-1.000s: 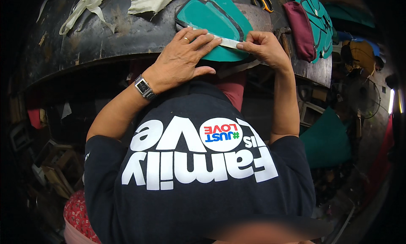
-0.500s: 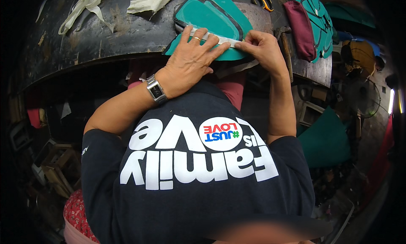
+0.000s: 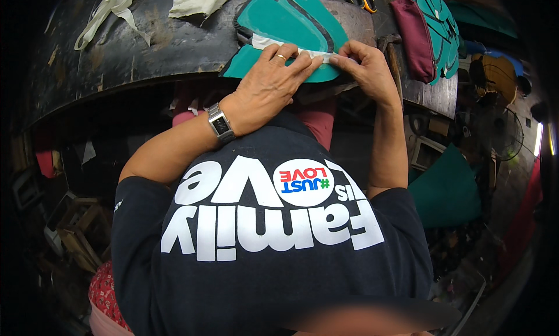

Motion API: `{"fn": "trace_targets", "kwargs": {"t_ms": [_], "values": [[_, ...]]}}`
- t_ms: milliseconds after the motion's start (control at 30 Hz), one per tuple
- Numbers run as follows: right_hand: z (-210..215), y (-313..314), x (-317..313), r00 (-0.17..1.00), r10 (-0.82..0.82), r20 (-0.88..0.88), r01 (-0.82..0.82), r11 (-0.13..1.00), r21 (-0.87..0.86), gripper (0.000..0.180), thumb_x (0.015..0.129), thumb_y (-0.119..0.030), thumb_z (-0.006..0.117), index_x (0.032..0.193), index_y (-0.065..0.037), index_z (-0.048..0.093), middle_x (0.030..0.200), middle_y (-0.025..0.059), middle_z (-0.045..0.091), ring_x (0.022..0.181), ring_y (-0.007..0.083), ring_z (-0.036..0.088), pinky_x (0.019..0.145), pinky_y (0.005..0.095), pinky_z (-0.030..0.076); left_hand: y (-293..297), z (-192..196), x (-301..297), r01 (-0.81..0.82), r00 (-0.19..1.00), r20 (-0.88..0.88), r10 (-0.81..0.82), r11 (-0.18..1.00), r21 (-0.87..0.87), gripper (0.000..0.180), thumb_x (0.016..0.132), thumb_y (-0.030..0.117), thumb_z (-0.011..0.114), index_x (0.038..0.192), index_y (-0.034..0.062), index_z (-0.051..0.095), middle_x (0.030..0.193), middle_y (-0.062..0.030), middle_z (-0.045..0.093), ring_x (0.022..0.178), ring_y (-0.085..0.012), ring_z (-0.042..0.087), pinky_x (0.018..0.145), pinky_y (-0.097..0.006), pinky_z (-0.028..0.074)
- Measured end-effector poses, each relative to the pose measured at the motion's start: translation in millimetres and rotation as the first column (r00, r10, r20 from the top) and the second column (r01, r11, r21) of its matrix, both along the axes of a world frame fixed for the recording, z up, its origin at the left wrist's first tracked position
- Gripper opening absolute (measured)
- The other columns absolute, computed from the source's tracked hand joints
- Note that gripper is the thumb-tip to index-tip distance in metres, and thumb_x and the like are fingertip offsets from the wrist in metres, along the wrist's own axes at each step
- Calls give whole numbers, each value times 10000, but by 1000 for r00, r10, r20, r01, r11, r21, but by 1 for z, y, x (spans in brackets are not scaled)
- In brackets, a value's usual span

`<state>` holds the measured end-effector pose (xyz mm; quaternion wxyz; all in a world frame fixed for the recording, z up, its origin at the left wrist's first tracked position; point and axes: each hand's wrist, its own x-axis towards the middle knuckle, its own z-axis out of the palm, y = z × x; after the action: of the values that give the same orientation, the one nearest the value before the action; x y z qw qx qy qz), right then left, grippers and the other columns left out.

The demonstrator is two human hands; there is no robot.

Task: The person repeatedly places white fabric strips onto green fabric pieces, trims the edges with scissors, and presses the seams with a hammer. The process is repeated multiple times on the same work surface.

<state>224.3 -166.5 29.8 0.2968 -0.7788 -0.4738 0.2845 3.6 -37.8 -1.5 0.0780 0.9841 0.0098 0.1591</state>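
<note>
Left hand (image 3: 265, 91) slid toward right hand (image 3: 370, 71) since a second ago; gap's narrower, left thumb tucked in. White strip (image 3: 263, 42) and teal piece's (image 3: 240, 62) corner now show left of the left fingers.

Smooth matt green panel (image 3: 279, 23), papery white strip (image 3: 265, 42), scuffed, slightly glossy black tabletop (image 3: 174, 55), shiny metal watch (image 3: 220, 124)

Two grips (image 3: 265, 91) (image 3: 374, 75), one wristwatch (image 3: 220, 125), one ring (image 3: 282, 57)

A dark, scuffed table (image 3: 163, 62) carries white strips (image 3: 121, 5) and pale cloth (image 3: 201, 1) toward its left, green pieces (image 3: 273, 23) at its near edge, scissors (image 3: 370, 9), and a maroon piece (image 3: 414, 42) near its right edge.
</note>
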Motion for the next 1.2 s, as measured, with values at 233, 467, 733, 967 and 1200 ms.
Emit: {"fn": "trace_targets", "kwargs": {"t_ms": [233,467,733,967,1200], "values": [[-5,7,4,998,-12,56,14,999,-50,249,913,-203,743,834,10,643,706,-38,547,675,45,464,588,242,384,-5,-5,2,-55,998,-40,56,998,19,970,731,236,849,1556,125,352,1366,-59,467,1284,-261,449,1104,-406,351],[-5,16,8,993,-21,118,38,989,-142,308,851,-290,740,790,-2,652,666,19,570,642,120,520,591,302,425,-4,-1,16,-80,996,49,77,994,76,567,868,188,647,1410,75,526,1173,-45,524,1110,-220,506,900,-361,398],[-4,15,1,983,-34,180,54,992,-111,335,879,-267,739,737,5,604,628,-13,491,617,71,441,544,279,381,7,5,8,-2,1000,7,3,991,-135,790,767,222,806,1472,106,470,1293,-63,529,1193,-247,508,1001,-385,413],[-2,13,0,988,-30,150,48,993,-111,338,879,-272,742,737,5,610,628,-18,488,612,69,435,543,275,375,36,6,-41,-147,988,12,153,967,-206,746,732,168,828,1420,104,547,1304,-68,591,1226,-251,552,1109,-381,409],[-1,15,1,982,-41,182,64,991,-121,349,828,-355,737,758,-19,674,626,66,576,605,176,548,597,343,447,37,13,-45,-291,957,-13,291,952,-99,774,730,296,872,1428,170,562,1296,-63,604,1208,-248,555,1080,-460,367]]}}
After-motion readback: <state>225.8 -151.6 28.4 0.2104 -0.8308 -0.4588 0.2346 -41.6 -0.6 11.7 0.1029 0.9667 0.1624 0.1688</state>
